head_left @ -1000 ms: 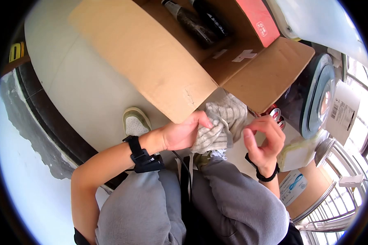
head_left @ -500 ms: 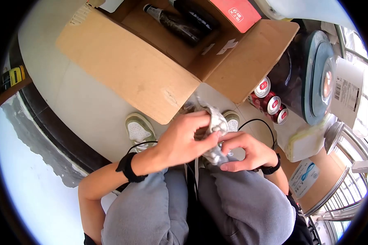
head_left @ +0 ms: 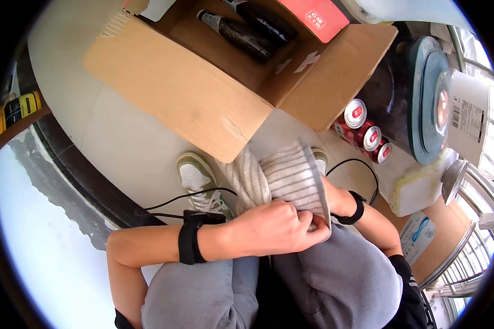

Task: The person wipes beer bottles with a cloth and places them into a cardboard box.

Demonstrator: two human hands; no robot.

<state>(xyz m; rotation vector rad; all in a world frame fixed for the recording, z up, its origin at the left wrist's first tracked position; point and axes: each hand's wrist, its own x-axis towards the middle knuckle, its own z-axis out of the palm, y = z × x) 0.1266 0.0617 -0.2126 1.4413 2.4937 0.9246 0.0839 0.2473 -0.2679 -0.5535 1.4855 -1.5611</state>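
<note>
A striped grey-beige cloth (head_left: 295, 172) with a dark edge hangs in front of my knees, partly unfolded and bunched on its left side. My left hand (head_left: 277, 227) pinches its lower edge, fingers curled and closed. Behind the cloth's right side is my right hand (head_left: 335, 198); its fingers are hidden, so its grip does not show. Beyond the cloth stands an open cardboard box (head_left: 175, 82) with dark bottles (head_left: 239, 35) lying inside.
Red drink cans (head_left: 362, 129) stand right of the box, beside a dark container with a blue-green lid (head_left: 425, 104). A black cable (head_left: 186, 196) runs near my shoes (head_left: 195, 178). A metal rack (head_left: 469, 252) is at the right.
The cloth was crumpled between both hands and now hangs more spread out. My left hand has moved down and right along its edge; my right hand has gone behind it.
</note>
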